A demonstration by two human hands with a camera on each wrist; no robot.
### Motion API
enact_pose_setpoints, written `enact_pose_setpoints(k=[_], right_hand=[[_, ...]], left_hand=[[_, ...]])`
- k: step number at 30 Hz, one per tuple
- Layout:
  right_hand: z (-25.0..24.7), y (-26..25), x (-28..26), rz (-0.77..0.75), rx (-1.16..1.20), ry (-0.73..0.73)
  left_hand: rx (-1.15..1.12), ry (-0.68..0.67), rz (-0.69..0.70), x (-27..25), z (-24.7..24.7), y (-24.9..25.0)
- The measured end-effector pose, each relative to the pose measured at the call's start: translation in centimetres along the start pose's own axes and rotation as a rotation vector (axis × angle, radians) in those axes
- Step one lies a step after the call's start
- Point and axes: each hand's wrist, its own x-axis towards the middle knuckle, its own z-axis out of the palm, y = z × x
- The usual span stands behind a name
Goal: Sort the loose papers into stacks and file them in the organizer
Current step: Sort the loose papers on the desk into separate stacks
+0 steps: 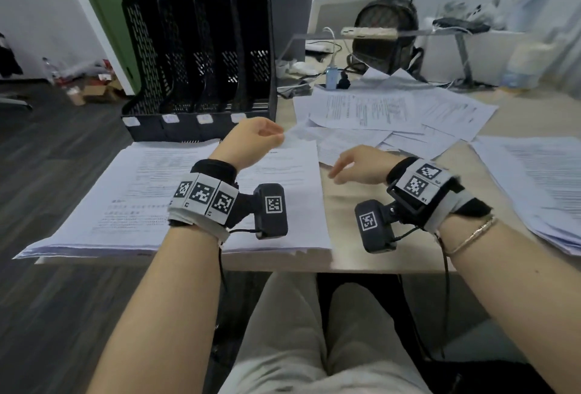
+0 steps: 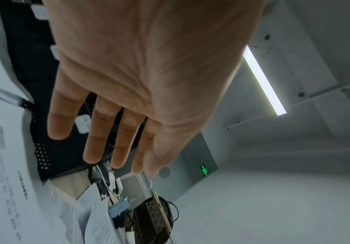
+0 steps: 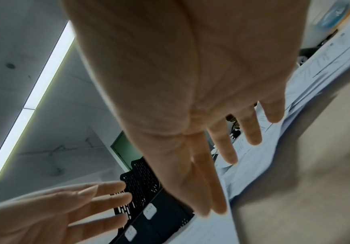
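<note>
A black mesh organizer [image 1: 201, 63] with several upright slots stands at the table's back left, its slots showing no paper. In front of it lies a broad stack of printed sheets [image 1: 125, 198]. Loose sheets [image 1: 393, 116] are strewn over the middle, and another stack [image 1: 540, 179] lies at the right. My left hand [image 1: 270, 134] hovers over the front stack's far edge, fingers straight and holding nothing [image 2: 115, 148]. My right hand [image 1: 341, 170] hovers over bare table beside the loose sheets, fingers spread and empty [image 3: 228, 156]. The organizer [image 3: 144, 184] lies beyond both hands.
A dark backpack [image 1: 388, 35], a power strip [image 1: 367, 31] on a raised shelf, cables and a small blue device [image 1: 331, 77] crowd the table's back. The table's front edge [image 1: 377, 263] is close to my lap. Boxes [image 1: 94, 85] sit on the floor at the left.
</note>
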Motion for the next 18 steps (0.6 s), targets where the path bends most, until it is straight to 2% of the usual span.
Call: enact_pose_setpoints(k=[3, 7, 9, 12, 15, 18], right_hand=[[0.5, 1.0, 0.3, 0.036, -0.120, -0.094], [1.1, 2.1, 1.6, 0.098, -0.151, -0.075], [0.9, 2.7, 1.7, 0.110, -0.105, -0.037], [0.1, 3.8, 1.5, 0.109, 0.113, 0.143], [-1.2, 5.2, 1.1, 0.077, 0.304, 0.362], [-2.4, 6.3, 0.8, 0.046, 0.468, 0.445]], left_hand=[[0.005, -0.019, 0.006, 0.7, 1.2, 0.5], [-0.005, -0.044, 0.019, 1.1, 2.3, 1.0], [-0.030, -0.005, 0.052, 1.4, 2.6, 1.2], [-0.110, 0.062, 0.080, 1.9, 3.0, 1.6], [-0.120, 0.025, 0.095, 2.2, 3.3, 2.4], [-0.108, -0.008, 0.086, 2.7, 3.7, 2.9]])
